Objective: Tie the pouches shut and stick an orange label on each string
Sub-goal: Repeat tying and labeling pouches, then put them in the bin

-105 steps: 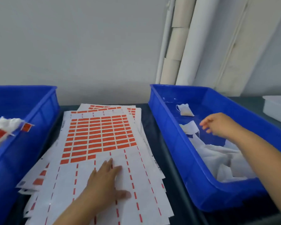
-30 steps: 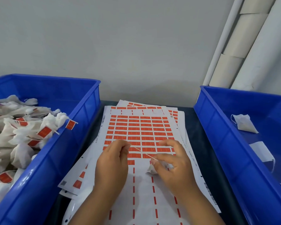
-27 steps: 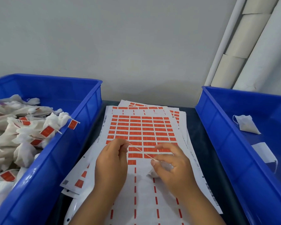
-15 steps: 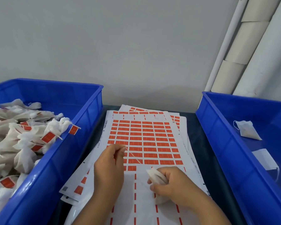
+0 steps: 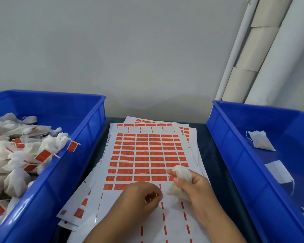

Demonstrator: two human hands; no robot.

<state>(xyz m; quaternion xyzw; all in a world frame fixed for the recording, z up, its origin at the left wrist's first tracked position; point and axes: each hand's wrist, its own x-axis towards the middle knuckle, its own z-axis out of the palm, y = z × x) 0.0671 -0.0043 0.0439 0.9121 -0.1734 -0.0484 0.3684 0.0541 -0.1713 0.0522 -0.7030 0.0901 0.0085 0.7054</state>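
Note:
My right hand (image 5: 197, 188) grips a small white pouch (image 5: 182, 174) by its neck, its gathered top sticking up above my fingers. Just left of it, my left hand (image 5: 142, 195) has its fingers curled and pinches the thin string at the pouch's neck; the string itself is barely visible. Both hands hover over a sheet of orange labels (image 5: 147, 155) lying in the middle of the table. The lower part of the sheet is peeled, with only thin orange strips left.
A blue bin (image 5: 88, 137) on the left is full of tied pouches with orange labels (image 5: 42, 156). A blue bin (image 5: 235, 155) on the right holds an untied pouch (image 5: 260, 142) and more white pouches. Rolls lean on the wall at the back right.
My right hand came from the right bin to the label sheet with a pouch. My hands pulled the string out, then drew together; the pouch top now stands bunched above my right fingers.

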